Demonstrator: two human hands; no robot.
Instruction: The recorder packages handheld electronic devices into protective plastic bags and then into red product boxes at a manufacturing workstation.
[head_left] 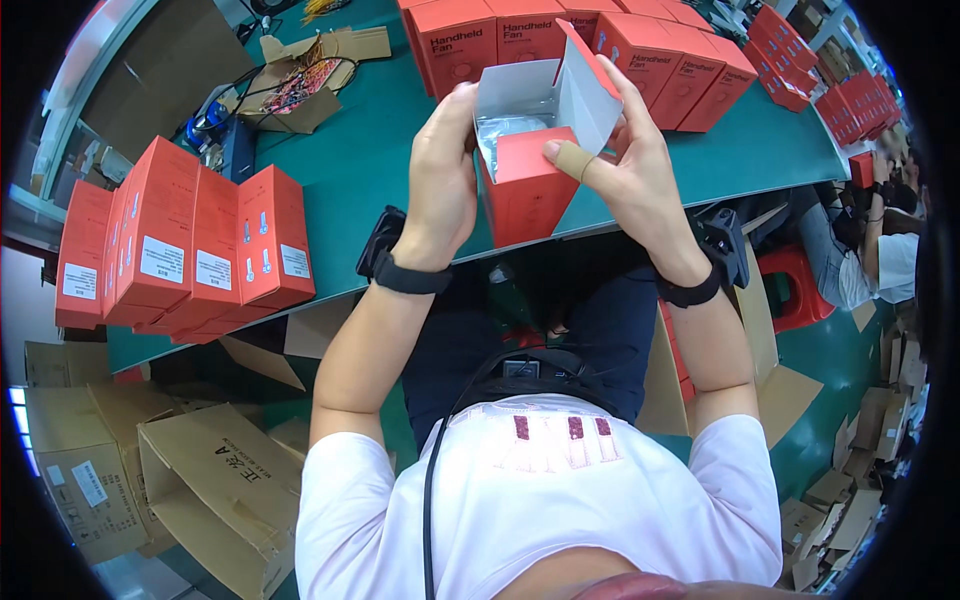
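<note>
Between my two hands is a red carton point(532, 208), held upright over the near edge of the green table. Its top stands open, with white inner flaps raised and a red front flap bent outward. Inside, a shiny, see-through plastic wrapping point(512, 126) shows; what it wraps I cannot make out. My left hand point(446, 178) presses the carton's left side, its fingertips partly hidden behind it. My right hand point(636, 165) grips the right side. Its thumb, wrapped in a tan strip, rests on the red front flap, and its fingers lie behind the raised lid.
More red cartons point(655, 60) stand in rows at the table's far side. Another group of red cartons point(190, 235) sits at left. Behind them is a brown box of wires point(305, 85). Empty brown cartons point(215, 480) lie on the floor. A red stool point(797, 290) and another person point(880, 235) are at right.
</note>
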